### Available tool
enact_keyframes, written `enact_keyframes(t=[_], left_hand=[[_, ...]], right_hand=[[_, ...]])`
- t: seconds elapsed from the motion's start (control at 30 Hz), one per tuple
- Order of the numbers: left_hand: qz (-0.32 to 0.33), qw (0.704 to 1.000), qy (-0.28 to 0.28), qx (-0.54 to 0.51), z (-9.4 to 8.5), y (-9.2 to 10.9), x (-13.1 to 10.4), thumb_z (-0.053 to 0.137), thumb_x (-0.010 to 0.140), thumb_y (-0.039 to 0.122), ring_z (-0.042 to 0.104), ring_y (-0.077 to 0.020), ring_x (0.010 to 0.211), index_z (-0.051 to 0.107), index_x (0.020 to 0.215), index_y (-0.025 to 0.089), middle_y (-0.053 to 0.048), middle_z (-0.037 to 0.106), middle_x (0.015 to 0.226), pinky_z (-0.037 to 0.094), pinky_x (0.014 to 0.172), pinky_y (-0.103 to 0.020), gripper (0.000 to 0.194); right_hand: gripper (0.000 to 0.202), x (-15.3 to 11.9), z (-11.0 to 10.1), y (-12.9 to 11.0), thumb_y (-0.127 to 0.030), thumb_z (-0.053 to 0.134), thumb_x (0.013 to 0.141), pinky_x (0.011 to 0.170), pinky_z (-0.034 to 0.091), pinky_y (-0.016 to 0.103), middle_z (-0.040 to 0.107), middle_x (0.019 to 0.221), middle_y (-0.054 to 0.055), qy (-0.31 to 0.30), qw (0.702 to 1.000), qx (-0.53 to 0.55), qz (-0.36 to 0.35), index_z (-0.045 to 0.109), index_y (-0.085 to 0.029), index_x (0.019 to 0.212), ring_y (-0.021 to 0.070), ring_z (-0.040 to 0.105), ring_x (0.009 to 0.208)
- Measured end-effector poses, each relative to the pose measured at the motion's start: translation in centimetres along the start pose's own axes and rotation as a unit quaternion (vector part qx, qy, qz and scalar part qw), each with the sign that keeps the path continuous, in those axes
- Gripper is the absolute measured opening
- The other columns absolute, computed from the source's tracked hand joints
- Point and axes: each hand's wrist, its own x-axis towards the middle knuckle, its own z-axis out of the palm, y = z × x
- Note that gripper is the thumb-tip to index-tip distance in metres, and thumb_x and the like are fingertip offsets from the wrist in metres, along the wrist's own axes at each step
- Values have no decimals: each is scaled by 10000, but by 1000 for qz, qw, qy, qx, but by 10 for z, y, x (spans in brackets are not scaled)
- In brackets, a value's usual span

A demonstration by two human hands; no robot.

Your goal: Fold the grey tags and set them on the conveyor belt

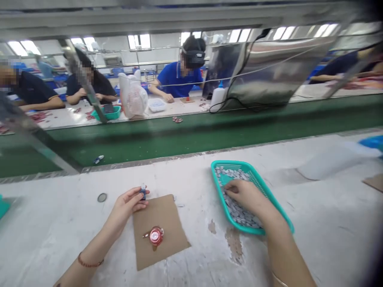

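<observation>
Between the thumb and fingers of my left hand (128,203) is a small dark blue piece with a pale tip (143,193), held over the far left corner of a brown cardboard square (161,207). On the cardboard sits a small round red cap-like thing (156,236) with a shiny top, in a brown wet-looking patch. My right hand (243,195) reaches into a turquoise plastic basket (221,199), fingers bent together among many small grey pieces (241,213). Its fingertips touch the pieces; whether one is pinched there is hidden.
A round grey disc (102,197) lies left of the cardboard. At the right lies a blurred white bottle (332,161). Beyond the table edge runs a green belt (149,139) with small scattered pieces. Across it, a person in a blue shirt (170,77) and others work. A metal post (50,143) stands left.
</observation>
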Motion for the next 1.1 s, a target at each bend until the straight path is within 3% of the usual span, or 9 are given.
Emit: enact_keyframes(t=[0.17,0.23,0.3,0.37,0.5,0.63,0.8,0.93,1.1], left_hand=[[28,996,32,-74,-22,-24,-26,762,722,348,699,-205,875,634,1052,164,-91,685,1106,549,807,-298,399],[54,994,25,-93,-25,-33,-29,771,719,329,697,-203,889,642,998,172,-69,689,1053,546,802,-289,345],[77,991,5,-112,-27,-39,-29,770,724,307,689,-203,916,648,938,171,-54,690,992,542,803,-279,281],[88,987,-9,-135,-28,-43,-27,772,724,286,686,-198,918,648,904,171,-43,689,926,540,802,-276,247],[80,976,-2,-201,-32,-45,-23,789,700,264,687,-164,820,647,920,173,-36,695,916,541,769,-275,277],[84,972,-4,-220,-33,-42,-22,811,665,252,671,-139,758,652,906,169,-29,685,929,529,729,-258,300],[88,974,-4,-209,-32,-41,-22,823,641,236,644,-114,723,663,842,155,-25,685,917,511,698,-236,270],[77,976,-37,-199,-35,-43,-21,712,779,336,642,-110,662,675,969,134,-64,708,896,503,655,-235,280],[67,976,-58,-197,-36,-42,-22,694,801,322,691,-171,820,635,995,153,-101,725,1019,522,763,-284,264]], right_hand=[[170,-3,-8,-6,-343,612,752,704,540,352,741,846,61,131,988,74,-19,696,-206,807,253,691,788],[226,-12,-8,-23,-417,624,766,741,547,362,733,890,60,186,971,147,-40,692,-221,855,249,688,828],[250,-22,-5,-50,-452,649,767,775,545,373,726,910,65,189,958,202,-75,693,-227,865,250,681,860],[232,-31,3,-84,-433,667,770,794,539,381,724,908,73,122,957,226,-134,698,-221,859,249,673,862],[178,-46,24,-146,-341,611,846,758,529,340,725,908,72,-97,938,228,-242,711,-207,905,213,662,841],[160,-50,38,-178,-242,594,857,750,515,291,729,944,48,-201,914,212,-280,727,-212,942,175,658,851],[122,-46,43,-189,-193,612,840,745,507,260,726,907,28,-248,909,188,-276,723,-203,890,148,661,811],[122,-49,48,-192,-195,597,860,750,492,279,726,864,26,-241,912,121,-309,718,-209,872,165,655,821],[207,-58,54,-192,-149,539,898,733,481,282,692,878,41,-231,902,10,-364,733,-221,881,173,633,832]])
